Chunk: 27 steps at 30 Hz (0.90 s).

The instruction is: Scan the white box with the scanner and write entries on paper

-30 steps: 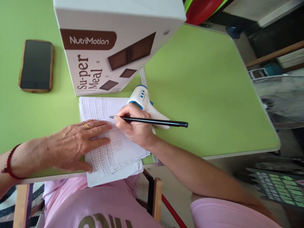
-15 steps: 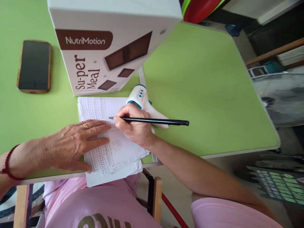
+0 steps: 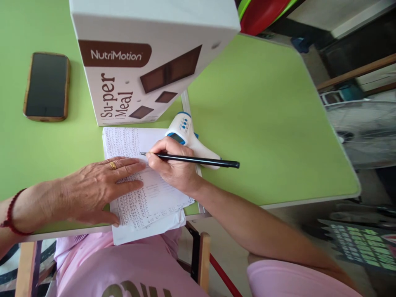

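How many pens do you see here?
1: a slim black pen, held in the right hand, its tip over the white handwritten paper. The tall white cardboard box could hide others.

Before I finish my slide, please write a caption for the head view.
Left hand resting on a handwritten page, right hand holding a black pen over it, NutriMotion box beyond.

The left grip (image 3: 102, 185) lies palm-down over the left of the paper (image 3: 161, 196), fingers slightly apart; the right grip (image 3: 171, 165) is pinched over its right, forearm (image 3: 244, 222) slanting away.
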Each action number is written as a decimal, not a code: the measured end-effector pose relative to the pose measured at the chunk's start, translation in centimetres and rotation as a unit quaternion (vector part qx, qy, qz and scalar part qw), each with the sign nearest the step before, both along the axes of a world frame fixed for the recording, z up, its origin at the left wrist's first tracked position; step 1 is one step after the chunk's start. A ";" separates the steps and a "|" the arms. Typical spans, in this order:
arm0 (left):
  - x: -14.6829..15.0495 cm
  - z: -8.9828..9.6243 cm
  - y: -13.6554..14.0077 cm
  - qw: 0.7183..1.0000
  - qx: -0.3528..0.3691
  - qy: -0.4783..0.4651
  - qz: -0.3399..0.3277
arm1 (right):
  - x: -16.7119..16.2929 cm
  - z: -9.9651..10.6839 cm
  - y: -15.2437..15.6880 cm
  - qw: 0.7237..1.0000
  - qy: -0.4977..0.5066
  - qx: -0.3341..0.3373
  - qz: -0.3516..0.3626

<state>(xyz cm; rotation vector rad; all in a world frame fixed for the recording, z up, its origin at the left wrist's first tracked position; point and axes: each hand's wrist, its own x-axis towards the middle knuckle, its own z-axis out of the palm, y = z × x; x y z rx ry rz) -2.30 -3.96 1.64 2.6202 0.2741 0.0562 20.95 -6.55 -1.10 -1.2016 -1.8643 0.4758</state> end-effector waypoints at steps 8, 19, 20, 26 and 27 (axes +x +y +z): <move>-0.2 -0.1 0.1 0.999 0.022 -0.029 -0.003 | 0.2 0.0 0.1 1.000 -0.011 0.018 0.008; -0.2 -0.1 0.5 0.995 0.004 -0.103 0.002 | 1.3 1.3 0.0 0.980 -0.093 0.168 0.053; -0.2 0.2 0.8 0.988 -0.008 -0.152 0.024 | 1.5 1.4 0.1 0.970 -0.132 0.192 0.065; -1.0 0.6 3.4 0.788 -0.016 -0.466 0.402 | 1.3 1.5 0.3 0.901 -0.362 0.214 0.108; -1.2 0.3 4.1 0.771 -0.056 -0.474 0.422 | 1.2 1.6 0.4 0.896 -0.372 0.209 0.120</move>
